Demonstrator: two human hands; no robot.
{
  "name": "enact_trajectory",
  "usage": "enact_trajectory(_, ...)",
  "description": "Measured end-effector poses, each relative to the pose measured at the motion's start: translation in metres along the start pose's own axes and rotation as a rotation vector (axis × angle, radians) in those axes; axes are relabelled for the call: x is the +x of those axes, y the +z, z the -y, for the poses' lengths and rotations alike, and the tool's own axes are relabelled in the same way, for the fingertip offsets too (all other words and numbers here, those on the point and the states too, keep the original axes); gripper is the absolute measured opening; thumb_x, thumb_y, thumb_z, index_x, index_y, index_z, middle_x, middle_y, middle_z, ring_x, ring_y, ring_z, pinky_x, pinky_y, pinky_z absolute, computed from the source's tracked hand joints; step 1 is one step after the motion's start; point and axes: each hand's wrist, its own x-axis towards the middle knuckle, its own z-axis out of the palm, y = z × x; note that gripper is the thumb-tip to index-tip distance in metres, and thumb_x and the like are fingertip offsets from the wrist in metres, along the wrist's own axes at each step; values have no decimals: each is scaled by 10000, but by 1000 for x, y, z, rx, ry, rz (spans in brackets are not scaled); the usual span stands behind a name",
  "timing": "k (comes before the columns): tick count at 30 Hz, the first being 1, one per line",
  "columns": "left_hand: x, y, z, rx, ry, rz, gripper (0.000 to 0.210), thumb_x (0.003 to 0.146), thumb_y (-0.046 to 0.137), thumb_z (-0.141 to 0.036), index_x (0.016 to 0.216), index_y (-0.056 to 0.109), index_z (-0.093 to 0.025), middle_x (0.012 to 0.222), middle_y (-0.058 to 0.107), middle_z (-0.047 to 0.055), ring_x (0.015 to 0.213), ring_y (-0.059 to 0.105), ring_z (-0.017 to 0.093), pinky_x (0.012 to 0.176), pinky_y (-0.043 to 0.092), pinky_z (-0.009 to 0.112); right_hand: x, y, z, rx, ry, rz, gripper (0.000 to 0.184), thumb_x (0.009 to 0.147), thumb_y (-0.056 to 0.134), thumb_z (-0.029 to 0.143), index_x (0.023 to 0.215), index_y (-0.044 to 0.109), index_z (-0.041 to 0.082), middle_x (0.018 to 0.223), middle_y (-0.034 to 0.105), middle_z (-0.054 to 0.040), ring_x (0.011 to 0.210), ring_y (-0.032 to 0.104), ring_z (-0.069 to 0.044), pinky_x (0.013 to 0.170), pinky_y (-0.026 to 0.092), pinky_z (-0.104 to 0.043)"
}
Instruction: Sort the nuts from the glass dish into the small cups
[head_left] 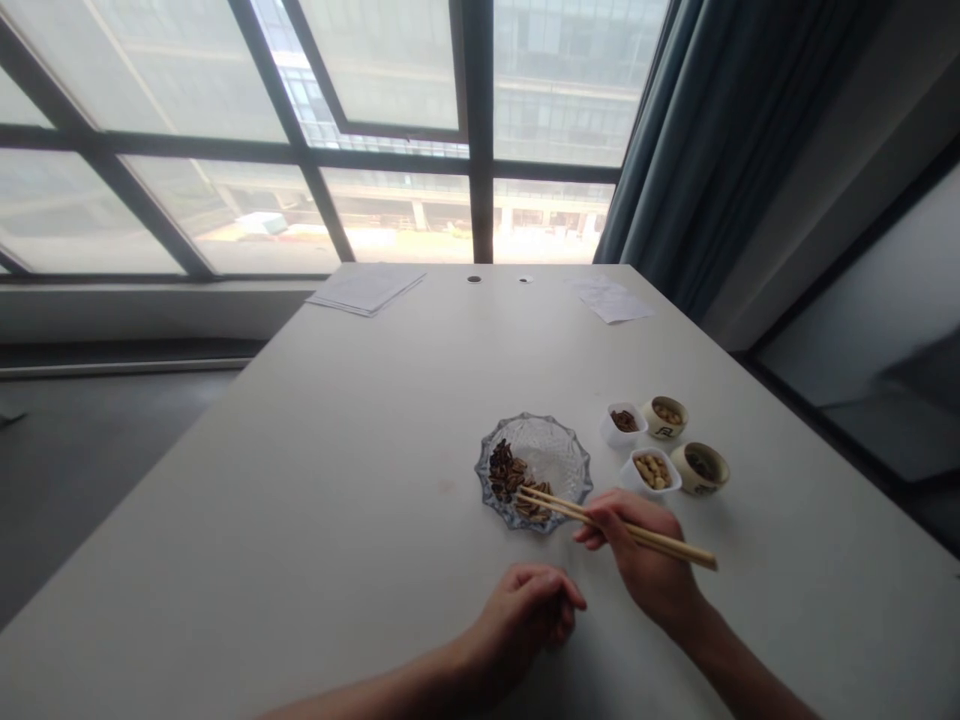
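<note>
My right hand (646, 545) is closed around a pair of wooden chopsticks (675, 547). Their tips reach over a scalloped clear glass plate (574, 445), close to a pile of striped brown seeds or nuts (534, 500); whether they pinch a piece is too small to tell. Darker brown dried pieces (504, 470) lie on the plate's left side. My left hand (529, 610) rests on the table in front of the plate, its fingers curled inward; if anything is inside them, it is hidden.
Right of the plate stand a white bowl of dark brown pieces (615, 434), a white bowl of peanut-like pieces (646, 485) and two cream cups, one behind (664, 430) and one in front (701, 483). Papers (367, 290) and a loose sheet (613, 300) lie at the white table's (337, 450) far end.
</note>
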Motion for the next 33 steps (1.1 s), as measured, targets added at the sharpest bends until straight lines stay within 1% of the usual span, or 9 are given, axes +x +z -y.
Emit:
enact_trajectory(3, 0, 1, -1, 0, 5, 11, 477, 767, 817, -552, 745, 731, -84, 582, 539, 35, 526, 454, 121, 540, 288, 248, 5, 7, -5, 6, 40, 4, 265, 997, 654, 368, 819, 741, 192, 716, 759, -43, 579, 724, -157, 549, 592, -234)
enact_trajectory(5, -1, 1, -2, 1, 3, 17, 479, 771, 815, -555, 750, 734, -83, 587, 543, 37, 522, 451, 119, 540, 291, 247, 6, 9, -6, 1, 41, -4, 253, 986, 669, 374, 821, 744, 196, 710, 760, -39, 572, 721, -159, 542, 589, -233)
enact_trajectory(11, -1, 0, -3, 5, -8, 29, 493, 769, 818, -573, 756, 735, -87, 589, 544, 33, 517, 451, 116, 536, 292, 247, 5, 14, -4, -40, -36, 9, 291, 1011, 624, 317, 776, 748, 199, 759, 750, -43, 621, 719, -155, 586, 586, -246)
enact_trajectory(15, 1, -2, -1, 8, -13, 29, 491, 759, 818, -579, 755, 736, -95, 587, 541, 27, 520, 454, 118, 536, 296, 245, 5, 14, 0, -67, -103, -13, 303, 1023, 597, 268, 771, 748, 194, 743, 738, -45, 635, 715, -151, 602, 575, -239)
enact_trajectory(18, 1, -1, -1, 7, -9, 14, 489, 761, 819, -568, 750, 733, -87, 584, 541, 32, 526, 459, 118, 538, 297, 245, 3, 10, 5, -71, -111, -48, 293, 1017, 603, 252, 761, 735, 195, 732, 736, -43, 625, 717, -152, 594, 580, -235)
enact_trajectory(22, 0, 0, -1, 6, -13, -2, 498, 760, 827, -568, 753, 726, -80, 590, 539, 34, 522, 458, 117, 533, 295, 246, -5, -4, 10, -87, -99, -123, 287, 1011, 608, 256, 767, 749, 201, 743, 745, -49, 627, 726, -163, 592, 602, -243)
enact_trajectory(24, 0, 1, -1, 6, -16, -5, 492, 765, 829, -561, 758, 726, -80, 596, 543, 36, 526, 460, 118, 536, 298, 247, -8, -11, 11, -96, -85, -139, 280, 1011, 608, 266, 792, 770, 203, 759, 752, -54, 625, 729, -168, 583, 610, -251)
enact_trajectory(28, 0, 1, -1, 7, -14, -1, 479, 768, 827, -554, 755, 732, -84, 590, 545, 34, 534, 457, 117, 544, 291, 244, -8, -14, 10, -100, -113, -86, 294, 999, 629, 282, 761, 783, 204, 742, 745, -53, 616, 723, -165, 551, 596, -245)
enact_trajectory(33, -1, 1, -2, 10, -6, 4, 455, 781, 814, -535, 758, 739, -87, 593, 553, 38, 538, 465, 120, 547, 293, 243, 1, -1, 4, -66, -123, 2, 294, 1005, 629, 302, 768, 768, 198, 736, 735, -53, 613, 695, -154, 562, 573, -248)
